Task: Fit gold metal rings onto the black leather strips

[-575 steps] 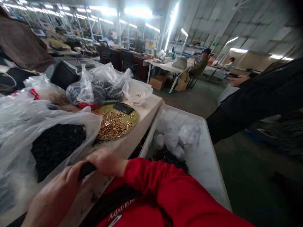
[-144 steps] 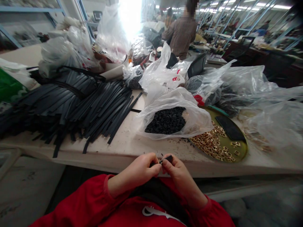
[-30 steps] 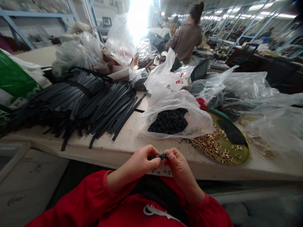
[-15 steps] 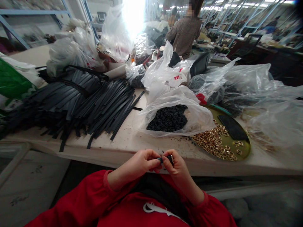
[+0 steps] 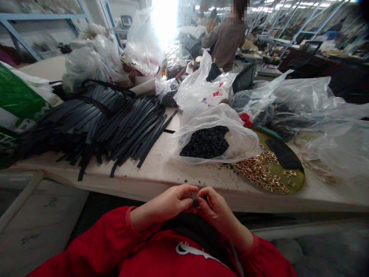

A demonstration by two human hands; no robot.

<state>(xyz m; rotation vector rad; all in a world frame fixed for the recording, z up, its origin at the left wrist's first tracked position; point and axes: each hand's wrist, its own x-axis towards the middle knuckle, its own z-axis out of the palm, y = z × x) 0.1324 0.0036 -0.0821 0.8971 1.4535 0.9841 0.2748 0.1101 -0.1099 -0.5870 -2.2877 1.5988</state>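
My left hand (image 5: pixel 173 202) and my right hand (image 5: pixel 216 207) meet in front of my chest, just below the table's front edge. Both pinch a small black strap piece (image 5: pixel 197 200) between their fingertips; its far end is hidden by my fingers. I wear red sleeves. A clear plastic bag of small black loops (image 5: pixel 205 141) lies on the table straight ahead. To its right sits a round gold tray (image 5: pixel 296 184) holding several gold metal buckles (image 5: pixel 263 173) and a black phone (image 5: pixel 284 154).
A big pile of black straps (image 5: pixel 109 121) covers the table's left half. More plastic bags (image 5: pixel 305 107) crowd the back and right. A green and white bag (image 5: pixel 14 100) stands at far left. A person in brown (image 5: pixel 226 38) stands beyond the table. A pale table (image 5: pixel 150 177) surface shows near the front.
My hands have dropped slightly lower and closer to my chest, still working the small black piece between the fingertips. Everything on the table stays where it was.
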